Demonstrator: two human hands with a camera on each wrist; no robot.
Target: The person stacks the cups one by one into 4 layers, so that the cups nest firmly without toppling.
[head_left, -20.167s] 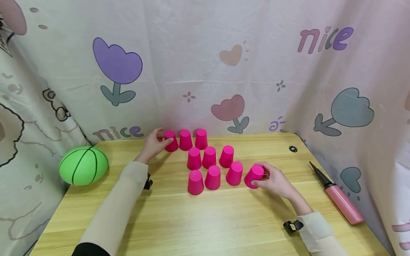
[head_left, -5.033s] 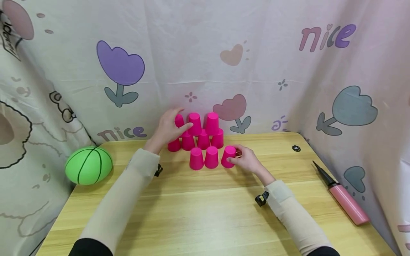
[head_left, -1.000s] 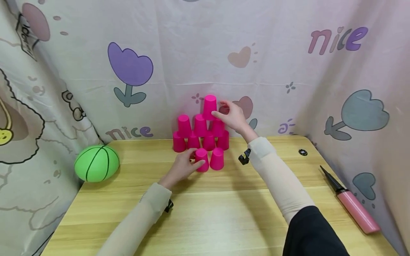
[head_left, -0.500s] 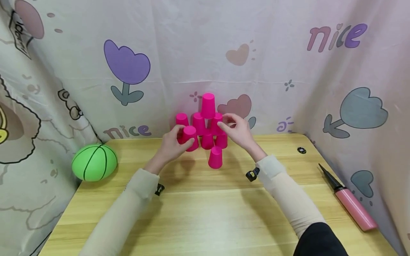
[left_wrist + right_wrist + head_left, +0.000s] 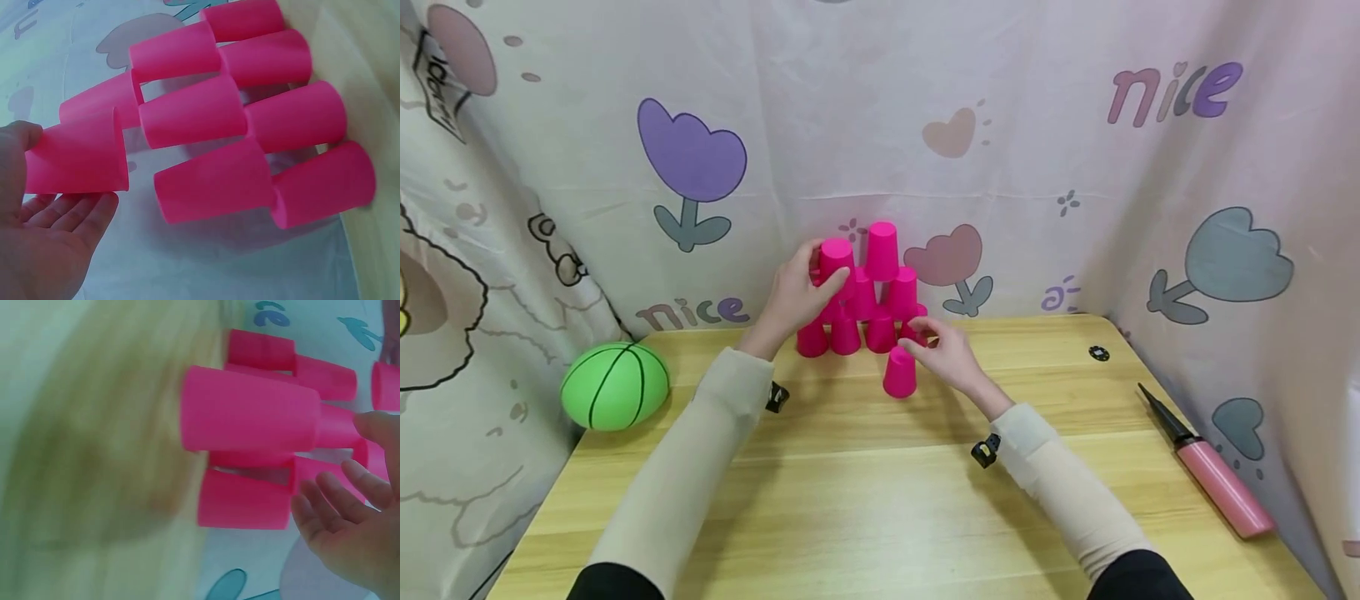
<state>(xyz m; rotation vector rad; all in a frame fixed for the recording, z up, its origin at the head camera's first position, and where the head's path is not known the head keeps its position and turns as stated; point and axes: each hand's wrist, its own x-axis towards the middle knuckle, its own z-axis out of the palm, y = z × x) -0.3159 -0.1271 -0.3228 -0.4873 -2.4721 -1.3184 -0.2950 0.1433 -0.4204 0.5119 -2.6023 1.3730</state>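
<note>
My left hand (image 5: 792, 298) grips a pink cup (image 5: 837, 260), upside down, at the upper left of a stack of pink cups. In the left wrist view this held cup (image 5: 75, 156) is apart from the second-row cup (image 5: 212, 181). The stack has a bottom row of several cups, three cups above it, and one cup (image 5: 882, 250) on top toward the right. One loose cup (image 5: 900, 373) stands on the table before the stack. My right hand (image 5: 951, 358) is just right of it, with fingers spread and nothing held; in the right wrist view the loose cup (image 5: 250, 409) stands in front of the stack.
A green ball (image 5: 615, 386) sits at the table's left edge. On the right lie a pink pump (image 5: 1221, 483) with a black nozzle and a small black disc (image 5: 1099, 353). A patterned curtain (image 5: 850, 100) hangs directly behind the stack on the wooden table (image 5: 865, 517).
Cups once in loose rows on the table now form the stack. In the last half second my left hand has raised its cup, and my right hand has come down toward the loose cup.
</note>
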